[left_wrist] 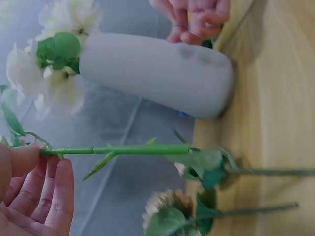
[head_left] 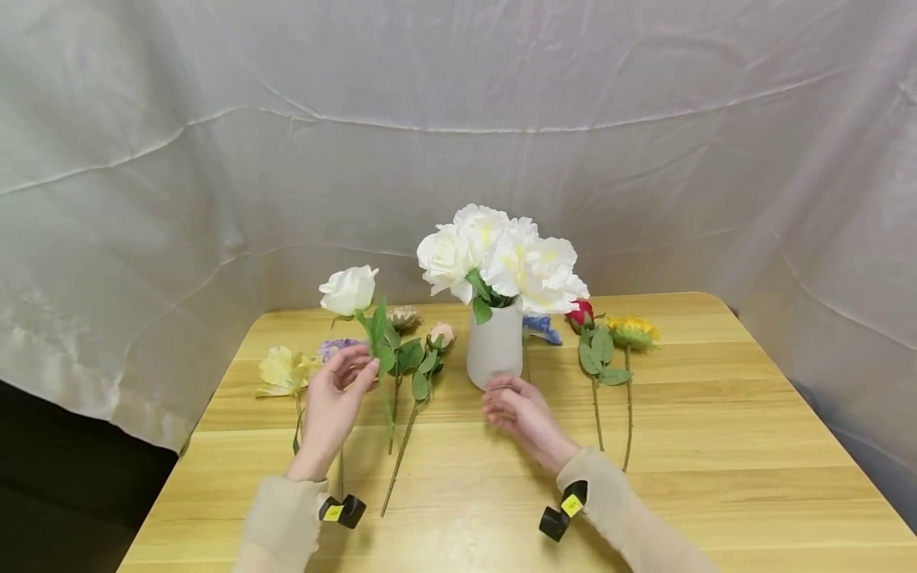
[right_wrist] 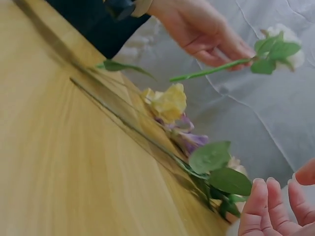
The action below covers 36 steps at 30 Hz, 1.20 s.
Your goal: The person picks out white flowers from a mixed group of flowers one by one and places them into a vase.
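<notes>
My left hand (head_left: 331, 410) pinches the green stem of a white rose (head_left: 349, 290) between thumb and fingers, bloom up, above the left of the table. In the left wrist view the cut end of the stem (left_wrist: 142, 149) points toward the tabletop, left of the vase. A white vase (head_left: 496, 348) stands upright at the middle back, holding several white flowers (head_left: 501, 259) with green leaves. My right hand (head_left: 528, 420) is beside the lower part of the vase, palm turned inward and fingers loosely bent. Whether its fingertips touch the vase I cannot tell.
On the left lie a yellow flower (head_left: 281, 371), a purple flower (head_left: 338, 348), a beige flower (head_left: 403, 317) and a pale pink rose (head_left: 442, 335). Right of the vase lie a blue flower (head_left: 542, 328), a red rose (head_left: 580, 313) and a sunflower (head_left: 632, 331). Grey cloth (head_left: 544, 175) hangs behind.
</notes>
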Each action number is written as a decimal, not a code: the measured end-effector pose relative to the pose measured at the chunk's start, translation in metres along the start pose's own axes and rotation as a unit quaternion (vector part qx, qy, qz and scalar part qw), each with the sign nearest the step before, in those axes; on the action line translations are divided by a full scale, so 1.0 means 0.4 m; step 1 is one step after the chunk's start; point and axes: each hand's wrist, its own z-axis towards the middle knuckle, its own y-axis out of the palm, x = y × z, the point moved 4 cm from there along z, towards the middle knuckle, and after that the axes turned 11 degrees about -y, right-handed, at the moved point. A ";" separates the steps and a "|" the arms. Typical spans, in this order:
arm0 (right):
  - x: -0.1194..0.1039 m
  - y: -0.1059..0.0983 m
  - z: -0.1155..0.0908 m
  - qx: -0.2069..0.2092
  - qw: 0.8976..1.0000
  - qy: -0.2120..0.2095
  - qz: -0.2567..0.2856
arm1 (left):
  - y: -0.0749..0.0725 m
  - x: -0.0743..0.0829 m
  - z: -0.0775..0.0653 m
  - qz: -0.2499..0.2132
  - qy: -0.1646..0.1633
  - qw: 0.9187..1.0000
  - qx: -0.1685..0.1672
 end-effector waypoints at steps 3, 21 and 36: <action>-0.015 -0.010 0.006 0.013 0.999 -0.026 -0.030 | 0.017 0.035 0.000 -0.016 0.030 0.999 0.008; -0.163 -0.038 0.010 0.080 0.935 -0.258 -0.228 | 0.156 0.242 -0.027 -0.039 0.283 0.958 0.032; -0.332 -0.006 -0.043 0.118 0.572 -0.684 -0.437 | 0.265 0.326 -0.031 -0.043 0.378 0.923 0.046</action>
